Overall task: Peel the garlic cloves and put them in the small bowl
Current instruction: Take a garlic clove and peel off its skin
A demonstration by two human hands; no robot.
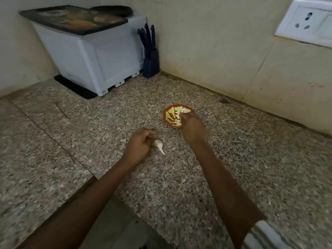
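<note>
A small red bowl point(169, 115) with a green and cream pattern stands on the granite counter point(107, 126) right of centre. My right hand point(191, 126) hovers over its near right side, fingers bunched and blurred; whether they pinch a clove I cannot tell. Pale pieces lie inside the bowl. A white garlic bulb point(159, 145) with a pointed stem lies on the counter in front of the bowl. My left hand point(139, 144) rests against its left side, fingers curled round it.
A white box-like appliance point(93, 56) with a dark printed board on top stands in the back corner. A dark blue knife block point(150, 58) holds several knives beside it. A wall socket point(309, 20) sits upper right. The counter's front edge point(86, 184) steps in at lower left.
</note>
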